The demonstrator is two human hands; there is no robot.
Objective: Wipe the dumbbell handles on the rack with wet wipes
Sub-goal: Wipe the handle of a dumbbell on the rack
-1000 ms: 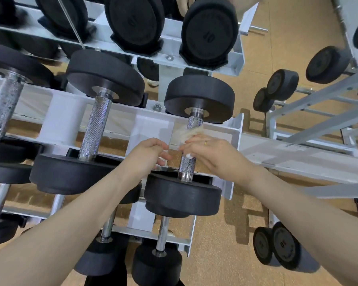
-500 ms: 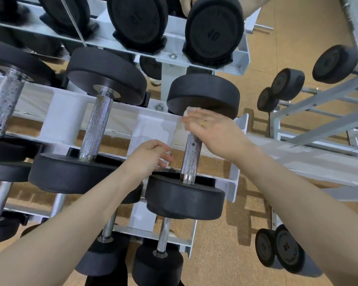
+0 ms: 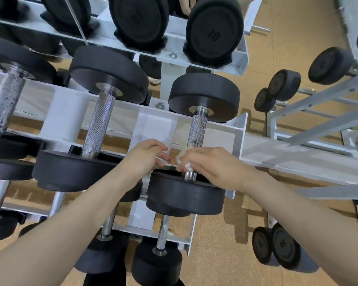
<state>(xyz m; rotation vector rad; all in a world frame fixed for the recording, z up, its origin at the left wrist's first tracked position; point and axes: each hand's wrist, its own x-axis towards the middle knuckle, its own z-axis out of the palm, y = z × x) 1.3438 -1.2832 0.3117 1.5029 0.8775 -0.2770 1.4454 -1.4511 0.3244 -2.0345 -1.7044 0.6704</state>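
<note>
right hand (image 3: 217, 166): fingers curled round crumpled white wet wipe (image 3: 185, 159), wrapped on low end of knurled steel dumbbell handle (image 3: 197, 132)
left hand (image 3: 144, 156): loosely curled, holding nothing, just beside handle
dumbbell: rightmost slot, middle tier of white metal rack (image 3: 239, 131)

Open room lies along the upper stretch of the knurled handle (image 3: 198, 129), bare between the far head (image 3: 204, 97) above and the right hand (image 3: 215, 164) wrapped low on it. The near head (image 3: 185, 196) blocks the way just beneath that grip. To the left, a gap over the white rack rail (image 3: 155, 129) separates this handle from the neighbouring dumbbell (image 3: 97, 129); the left hand (image 3: 145, 156) fills its lower part
</note>
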